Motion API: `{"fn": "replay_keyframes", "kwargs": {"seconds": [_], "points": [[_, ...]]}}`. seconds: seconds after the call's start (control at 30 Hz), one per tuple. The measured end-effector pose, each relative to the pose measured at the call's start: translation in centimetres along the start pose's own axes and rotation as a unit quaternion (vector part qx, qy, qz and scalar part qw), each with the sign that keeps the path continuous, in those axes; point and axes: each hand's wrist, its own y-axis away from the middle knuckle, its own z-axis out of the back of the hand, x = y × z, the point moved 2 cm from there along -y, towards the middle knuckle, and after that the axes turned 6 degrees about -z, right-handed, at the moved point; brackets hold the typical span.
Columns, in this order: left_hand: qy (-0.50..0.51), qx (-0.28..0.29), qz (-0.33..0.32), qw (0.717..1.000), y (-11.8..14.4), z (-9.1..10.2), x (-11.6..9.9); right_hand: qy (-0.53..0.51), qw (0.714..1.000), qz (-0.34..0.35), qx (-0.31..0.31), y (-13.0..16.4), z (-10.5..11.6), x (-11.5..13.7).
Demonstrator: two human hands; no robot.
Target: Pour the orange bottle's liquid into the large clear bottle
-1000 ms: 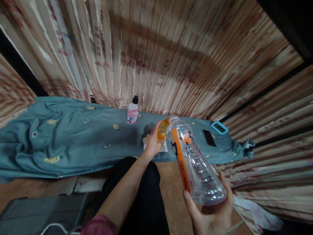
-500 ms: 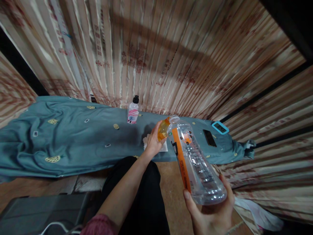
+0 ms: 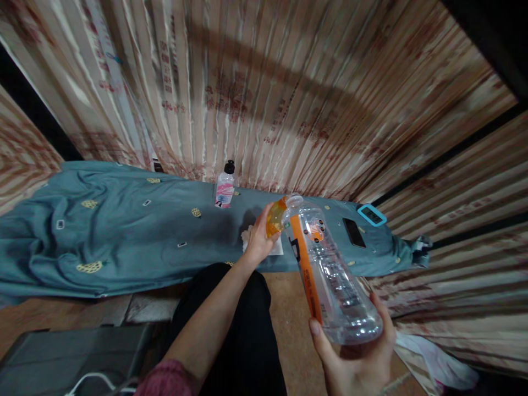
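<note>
Static vs 1 s ago: left hand (image 3: 259,243) clamped on amber container (image 3: 274,221), frame centre; right hand (image 3: 359,364) gripping clear bottle (image 3: 336,269) by its base, right of centre. Orange label (image 3: 306,270), pink label (image 3: 225,193): print too small to read.

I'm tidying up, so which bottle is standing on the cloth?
The black-capped bottle with the pink label, standing upright on the teal cloth. The orange-labelled bottle is tilted in the right hand; the left hand holds the amber container.
</note>
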Motion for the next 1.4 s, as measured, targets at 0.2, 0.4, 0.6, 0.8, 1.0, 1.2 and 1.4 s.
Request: {"fn": "replay_keyframes", "kwargs": {"seconds": [0.2,0.4,0.6,0.8,1.0,1.2,1.4], "points": [[0.008,0.0,0.003,1.0,0.01,0.05,-0.17,0.0,1.0,-0.008,0.006,0.0,0.03,0.09],[0.006,-0.002,0.005,1.0,-0.02,-0.04,-0.14,0.007,1.0,0.013,0.011,-0.04,0.02,0.0],[0.006,0.001,0.004,1.0,-0.03,-0.02,-0.25,0.012,0.999,0.032,0.009,-0.04,0.11,-0.09],[0.007,0.0,0.002,1.0,-0.05,-0.07,-0.32,-0.005,1.0,0.018,0.017,-0.02,-0.01,-0.07],[0.007,0.003,0.011,1.0,-0.04,-0.09,-0.3,0.0,1.0,0.02,0.013,-0.13,0.01,-0.2],[0.002,0.004,0.011,1.0,-0.05,-0.02,-0.36,0.01,0.999,0.033,0.009,-0.02,0.0,-0.14],[0.005,0.001,0.018,1.0,-0.07,0.02,-0.53,0.014,1.0,0.022,0.014,0.1,0.02,-0.08]]}}
